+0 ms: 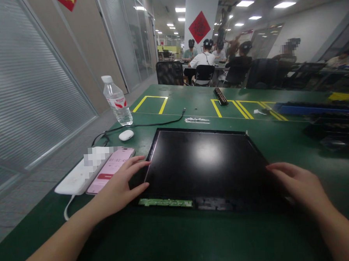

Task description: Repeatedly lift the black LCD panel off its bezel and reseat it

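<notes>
A black flat display panel (205,164) lies screen up on the green table, a ceiling light reflected in it. Along its near edge runs a narrow green circuit board (166,202). My left hand (125,180) holds the panel's left edge, thumb and fingertips apart along the rim. At the right edge, my right hand (297,182) grips the panel with its fingers close together; part of that grip is hidden in shadow. Just left of my left hand lie a phone (109,173) with a timer on its screen and a white power bank (83,172).
A water bottle (117,102), a small white case (126,135) and a black cable (150,124) are at the back left. White scraps (196,120) lie behind the panel. A dark strip (220,96) rests farther back; blue and black parts (316,109) stand at right. Several people sit beyond.
</notes>
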Demonstrator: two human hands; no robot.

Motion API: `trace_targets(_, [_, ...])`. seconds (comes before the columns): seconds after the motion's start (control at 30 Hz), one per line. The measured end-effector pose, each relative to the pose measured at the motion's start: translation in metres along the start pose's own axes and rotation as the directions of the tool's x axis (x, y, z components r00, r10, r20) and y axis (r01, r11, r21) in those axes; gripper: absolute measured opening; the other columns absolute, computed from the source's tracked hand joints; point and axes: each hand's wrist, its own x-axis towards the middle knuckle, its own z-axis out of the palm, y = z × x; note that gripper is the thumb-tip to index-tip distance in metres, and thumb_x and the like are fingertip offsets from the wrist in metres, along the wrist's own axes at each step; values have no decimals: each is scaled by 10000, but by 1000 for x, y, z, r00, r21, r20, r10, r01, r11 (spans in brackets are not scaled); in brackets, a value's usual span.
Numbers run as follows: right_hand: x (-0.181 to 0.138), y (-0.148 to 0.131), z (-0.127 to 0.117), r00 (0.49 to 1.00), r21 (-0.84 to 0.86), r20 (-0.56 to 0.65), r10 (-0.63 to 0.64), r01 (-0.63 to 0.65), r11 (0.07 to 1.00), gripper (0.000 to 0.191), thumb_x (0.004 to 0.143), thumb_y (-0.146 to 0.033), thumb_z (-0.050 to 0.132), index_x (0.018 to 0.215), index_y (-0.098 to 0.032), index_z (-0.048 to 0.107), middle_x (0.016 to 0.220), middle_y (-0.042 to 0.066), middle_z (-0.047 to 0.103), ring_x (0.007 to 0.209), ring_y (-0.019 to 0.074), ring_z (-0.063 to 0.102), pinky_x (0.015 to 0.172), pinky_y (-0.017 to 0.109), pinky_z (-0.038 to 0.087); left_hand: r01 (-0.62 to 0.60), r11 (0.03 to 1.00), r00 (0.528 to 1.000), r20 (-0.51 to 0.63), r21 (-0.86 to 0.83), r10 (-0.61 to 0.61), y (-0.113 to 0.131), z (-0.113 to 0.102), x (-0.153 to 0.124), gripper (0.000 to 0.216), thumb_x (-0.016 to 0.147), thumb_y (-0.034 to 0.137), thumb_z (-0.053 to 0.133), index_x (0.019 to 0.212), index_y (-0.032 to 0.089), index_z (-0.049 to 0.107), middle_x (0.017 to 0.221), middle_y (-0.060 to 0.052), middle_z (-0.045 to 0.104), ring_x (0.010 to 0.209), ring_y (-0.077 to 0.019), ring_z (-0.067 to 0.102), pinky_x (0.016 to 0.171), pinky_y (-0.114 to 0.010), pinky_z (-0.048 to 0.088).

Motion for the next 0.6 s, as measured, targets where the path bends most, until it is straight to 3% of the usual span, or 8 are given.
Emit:
trace_targets(0.23, [-1, -5, 0, 998, -13, 30, 46, -46, 999, 409, 689, -625, 609, 863, -338, 843, 917, 88, 843, 855, 387, 757, 768, 530, 563, -80, 996, 995, 54, 37, 78, -1, -3, -3, 567, 915, 598, 756, 1429, 358, 759, 1624, -93, 644, 1471, -409, 619, 1241, -565, 496])
trace_targets(0.47, [-1, -3, 1, 999, 25, 25, 30, -31, 999, 392, 705, -592, 616, 875, -323, 846, 935, 83, 850, 863, 366, 763, 769, 493, 568, -111, 993, 991, 80, 29, 109, -11, -2, -2, 594, 886, 671, 780, 1428, 429, 771, 1612, -51, 681, 1435, -405, 664, 1238, -560, 503])
trace_targets(0.6, [-1, 0, 2, 1000, 28, 13, -19, 18, 999, 381, 724, -577, 621, 880, -315, 849, 943, 77, 853, 864, 349, 765, 779, 475, 576, -150, 984, 986, 94, 99, 141, -15, -5, -3, 631, 899, 752, 736, 1428, 412, 774, 1589, -77, 700, 1453, -416, 651, 1216, -579, 525])
